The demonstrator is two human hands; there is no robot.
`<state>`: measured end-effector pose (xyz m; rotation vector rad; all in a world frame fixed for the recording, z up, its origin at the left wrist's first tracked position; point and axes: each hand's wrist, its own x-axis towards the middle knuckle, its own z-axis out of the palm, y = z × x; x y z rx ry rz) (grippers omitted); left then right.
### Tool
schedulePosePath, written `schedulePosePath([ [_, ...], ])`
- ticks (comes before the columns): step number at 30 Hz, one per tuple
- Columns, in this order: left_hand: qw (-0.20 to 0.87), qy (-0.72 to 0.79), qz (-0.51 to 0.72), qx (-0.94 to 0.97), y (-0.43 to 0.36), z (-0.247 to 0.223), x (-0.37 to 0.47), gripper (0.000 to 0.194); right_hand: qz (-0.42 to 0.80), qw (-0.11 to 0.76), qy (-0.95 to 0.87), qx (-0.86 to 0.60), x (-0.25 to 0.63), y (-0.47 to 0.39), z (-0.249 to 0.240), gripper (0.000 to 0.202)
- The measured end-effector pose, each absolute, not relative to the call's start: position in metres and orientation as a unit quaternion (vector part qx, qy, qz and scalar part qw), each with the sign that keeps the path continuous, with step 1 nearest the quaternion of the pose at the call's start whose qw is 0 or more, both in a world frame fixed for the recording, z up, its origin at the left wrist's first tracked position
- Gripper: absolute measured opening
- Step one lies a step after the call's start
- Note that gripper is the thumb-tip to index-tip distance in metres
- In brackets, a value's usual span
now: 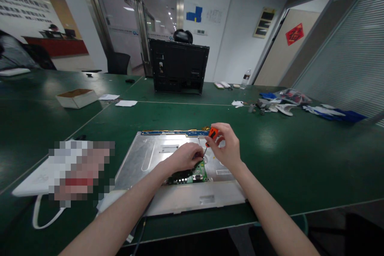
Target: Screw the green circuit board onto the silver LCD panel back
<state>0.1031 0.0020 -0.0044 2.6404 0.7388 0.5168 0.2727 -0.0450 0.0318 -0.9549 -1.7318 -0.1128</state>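
Note:
A flat silver display panel lies on the green table, with a blue circuit strip along its far edge. Near its middle sits a green circuit board with several connectors. My right hand grips the orange and black handle of a screwdriver, tilted so its thin shaft points down to the board's upper edge. Right beside the screwdriver's tip is my left hand, its fingers curled together over the board. Whatever those fingers pinch is hidden, and they cover part of the board.
At the back stands a black monitor casing. An open white box and paper sheets lie to the left, near a partly blurred white item. Bags and loose parts are far right, by a bottle.

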Motion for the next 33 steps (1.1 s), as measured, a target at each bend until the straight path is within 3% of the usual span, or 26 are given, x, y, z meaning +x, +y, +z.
schedulePosePath([
  [22, 0.126, 0.235, 0.193, 0.944, 0.001, -0.007, 0.104, 0.008, 0.013, 0.566, -0.709, -0.42, 0.272, -0.042, 0.024, 0.043],
  [33, 0.113, 0.224, 0.19, 0.949, 0.001, -0.008, 0.105, 0.01, -0.01, 0.529, -0.742, -0.412, 0.272, -0.047, 0.034, 0.035],
])
